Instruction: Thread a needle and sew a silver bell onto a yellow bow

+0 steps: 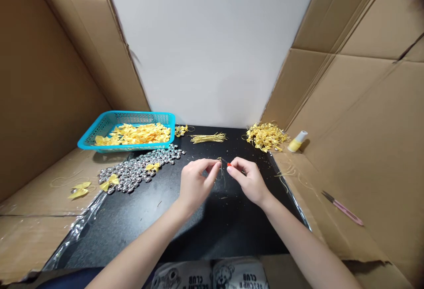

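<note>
My left hand [198,180] is closed in a pinch over the black table, thumb against forefinger. A thin gold cord [219,160] shows at its fingertips, and fine loose strands hang just below. Close by on the right, my right hand [247,177] pinches a small red-ended tool [229,164]. Its thin dark tip points left towards the cord; the rest is hidden in the fingers, so its kind cannot be made out. The fingertips of the two hands are a short gap apart.
A blue basket [126,148] of yellow bows stands back left, behind many silver beads [132,174]. Gold cords [208,138] lie at the back. Right are a pile of tied bows [266,136], a yellow-white bottle [297,142] and pink-handled tweezers [346,210]. Cardboard walls [371,103] enclose both sides.
</note>
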Tool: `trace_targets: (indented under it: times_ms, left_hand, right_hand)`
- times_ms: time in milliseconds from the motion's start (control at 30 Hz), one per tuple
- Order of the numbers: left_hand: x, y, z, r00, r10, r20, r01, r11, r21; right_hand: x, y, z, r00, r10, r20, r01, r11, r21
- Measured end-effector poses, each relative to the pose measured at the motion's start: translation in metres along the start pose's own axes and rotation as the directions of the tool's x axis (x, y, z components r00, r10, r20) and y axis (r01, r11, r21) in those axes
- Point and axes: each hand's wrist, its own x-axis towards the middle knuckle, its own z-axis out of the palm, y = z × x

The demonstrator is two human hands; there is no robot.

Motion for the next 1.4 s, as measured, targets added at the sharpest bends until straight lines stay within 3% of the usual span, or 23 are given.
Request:
trace_targets:
  times_ms: [333, 533, 867, 1400]
  left_hand:
    - [0.001, -0.012, 0.002, 0.997, 0.076, -0.017, -0.075, 0.993, 0.086]
    - [0.004, -0.022, 0.000, 0.997, 0.077, -0.030, -0.073, 0.991, 0.112]
    - [0.010, -0.046, -0.008, 0.994, -0.056, -0.089, 0.062, 0.996, 0.062]
    - [0.012, -0.053, -0.010, 0.955, -0.272, -0.119, 0.253, 0.955, -0.158]
  right_hand:
    - [-0.004, 0.016, 0.018, 0.998, 0.015, -0.059, -0.011, 0.997, 0.073]
    - [-0.008, 0.024, 0.017, 0.998, 0.013, -0.065, -0.006, 0.995, 0.098]
    - [-0.029, 0.033, 0.001, 0.999, 0.032, -0.027, -0.030, 0.997, 0.070]
    - [-0.049, 0.039, -0.002, 0.998, 0.059, 0.028, -0.057, 0.996, -0.070]
